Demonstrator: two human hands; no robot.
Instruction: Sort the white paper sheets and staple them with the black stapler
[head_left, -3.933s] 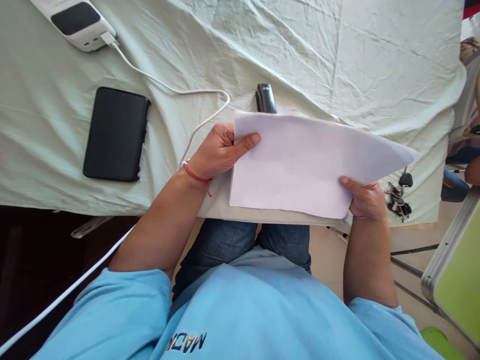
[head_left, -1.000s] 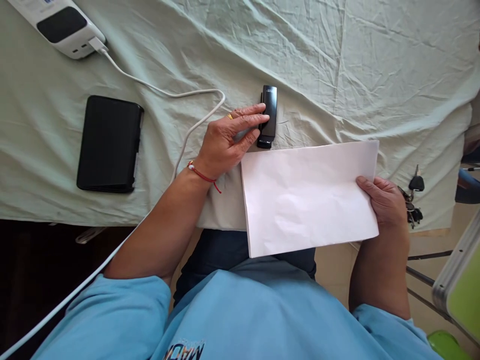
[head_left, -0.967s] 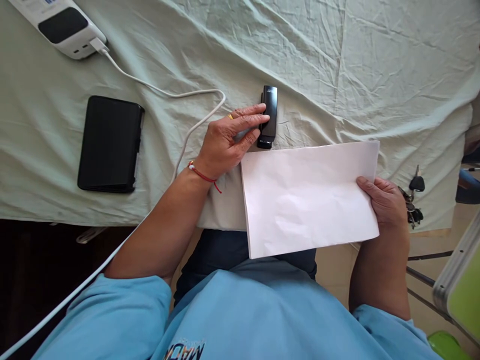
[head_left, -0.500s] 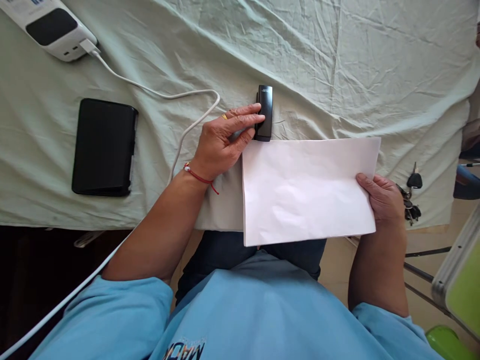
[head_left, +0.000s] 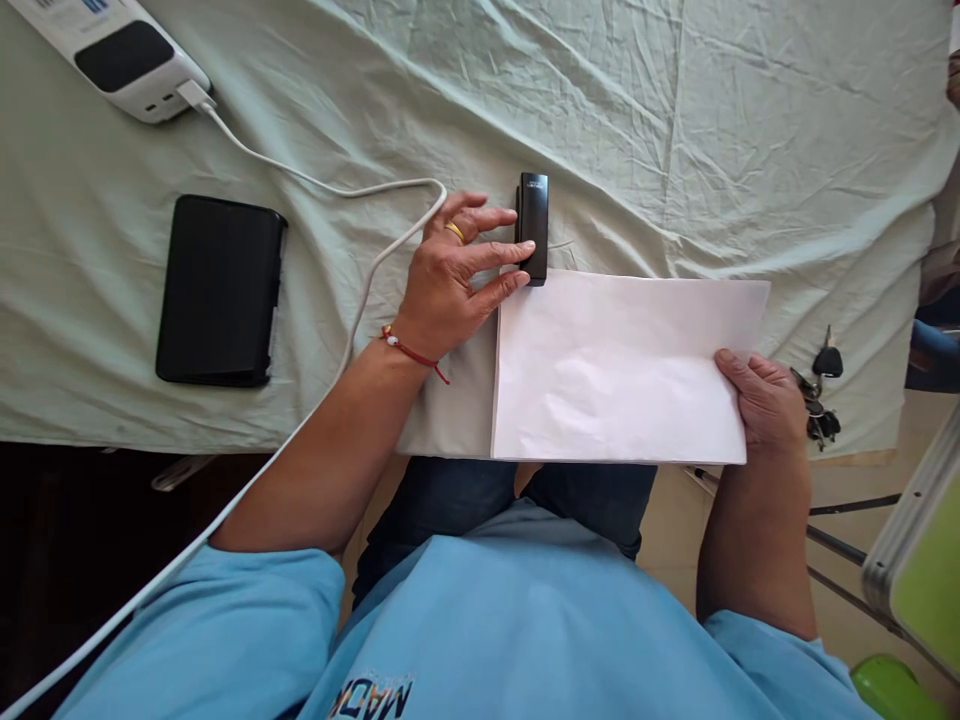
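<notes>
Left hand (head_left: 450, 290), grip narrow, fingertips touching black stapler (head_left: 533, 226) on the cloth-covered desk (head_left: 675, 150). Right hand (head_left: 761, 405) pinches white paper (head_left: 622, 365) at its right edge; keys (head_left: 821, 400) just beside.

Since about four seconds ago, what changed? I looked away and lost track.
The left hand let go of the white paper sheets and moved up to the small black stapler, fingertips now on it. The sheets came down flat at the table edge. The right hand kept its hold on them; phone, cable and keys stayed put.
</notes>
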